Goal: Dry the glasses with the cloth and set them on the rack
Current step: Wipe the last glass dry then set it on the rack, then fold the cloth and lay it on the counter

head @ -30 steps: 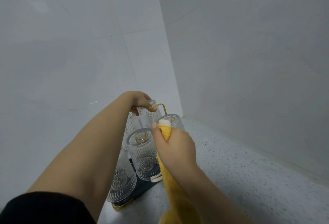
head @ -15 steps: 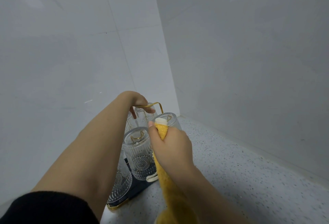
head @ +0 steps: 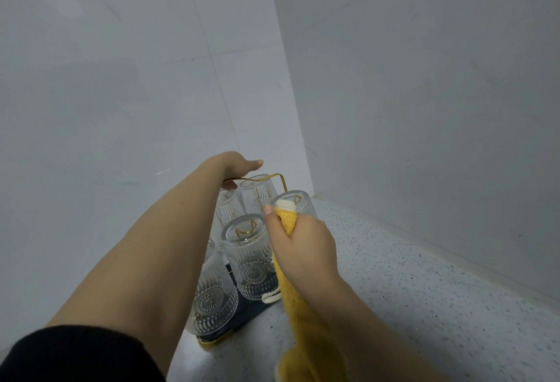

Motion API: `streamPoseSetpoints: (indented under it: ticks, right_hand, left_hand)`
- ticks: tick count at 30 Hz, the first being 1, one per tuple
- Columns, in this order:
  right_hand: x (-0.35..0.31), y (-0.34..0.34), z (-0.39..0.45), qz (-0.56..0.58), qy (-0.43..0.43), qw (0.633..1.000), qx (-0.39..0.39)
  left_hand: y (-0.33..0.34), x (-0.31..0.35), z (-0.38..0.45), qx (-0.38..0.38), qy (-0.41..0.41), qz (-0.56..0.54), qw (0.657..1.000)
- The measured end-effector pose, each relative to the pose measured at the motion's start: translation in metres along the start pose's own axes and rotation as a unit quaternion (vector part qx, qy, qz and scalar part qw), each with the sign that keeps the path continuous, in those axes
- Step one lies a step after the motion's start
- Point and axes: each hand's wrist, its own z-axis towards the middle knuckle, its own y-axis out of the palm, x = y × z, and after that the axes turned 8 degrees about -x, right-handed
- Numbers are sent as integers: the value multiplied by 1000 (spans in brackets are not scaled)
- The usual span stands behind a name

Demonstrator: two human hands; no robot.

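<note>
Several clear ribbed glasses stand upside down on the gold pegs of a rack with a dark blue base (head: 242, 318). My left hand (head: 238, 166) is at the rack's gold wire handle (head: 268, 176), fingers curled under it and thumb pointing out above it. My right hand (head: 303, 248) grips a yellow cloth (head: 303, 330) and holds its white-tipped end against the bottom of the right-hand glass (head: 301, 201), which sits over a peg. The middle glass (head: 248, 260) and the front glass (head: 212, 306) stand free. My left forearm hides part of the rack.
The rack stands on a pale speckled counter (head: 409, 290), close to the tiled left wall (head: 121, 108). A second wall (head: 424, 93) meets it in the corner just behind the rack. Counter stretches to the right of my right arm.
My left thumb has lifted off the handle and now points straight out. My right hand and the cloth stay at the right-hand glass. The rack has not moved.
</note>
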Motion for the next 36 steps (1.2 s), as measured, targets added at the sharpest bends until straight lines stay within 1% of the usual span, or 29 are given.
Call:
streamPoseSetpoints:
  ticks: [3, 5, 7, 8, 11, 14, 17, 21, 24, 26, 28, 29, 31, 32, 34, 36]
  right_hand:
    - [-8, 0, -5, 34, 5, 999, -5]
    - [-17, -2, -12, 87, 17, 996, -18]
    - [-25, -7, -20, 164, 40, 985, -37]
    - [-32, -10, -26, 200, 53, 977, -46]
    - [-48, -17, -39, 263, 72, 961, -53]
    - [-71, -27, -51, 296, 72, 951, -58]
    - [-99, -38, -68, 331, 57, 940, -66]
    - [-134, -48, -91, 389, 50, 916, -78]
    - [-152, -51, -111, 431, 40, 892, -132]
    - [-164, -54, -129, 452, 40, 871, -187]
    - [-171, -57, -145, 436, 46, 872, -219]
    - [-174, -59, -151, 394, 53, 891, -219]
    - [-178, -65, -162, 244, 57, 945, -211]
    - [-179, -69, -166, 173, 48, 958, -224]
    - [-179, -73, -170, 84, 23, 955, -282]
    - [-181, -71, -172, 34, 0, 940, -338]
  left_hand:
    - [-5, -4, -22, 81, 56, 3, 995]
    - [-10, -7, -44, 135, 110, -15, 985]
    - [-14, -9, -69, 146, 172, -64, 972]
    - [-15, -13, -87, 133, 194, -84, 968]
    - [-13, -22, -140, 50, 242, -105, 963]
    - [-6, -32, -189, -12, 263, -120, 957]
    - [1, -44, -234, -54, 272, -165, 946]
    - [10, -57, -298, -86, 282, -250, 922]
    - [21, -69, -331, -77, 278, -213, 933]
    - [25, -84, -353, -56, 260, -231, 936]
    - [25, -98, -375, -41, 247, -274, 929]
    - [23, -104, -386, -35, 244, -293, 924]
    - [20, -118, -408, -23, 242, -315, 917]
    - [19, -126, -416, -17, 240, -318, 917]
    - [18, -141, -430, -7, 230, -317, 920]
    - [18, -155, -439, 12, 205, -310, 928]
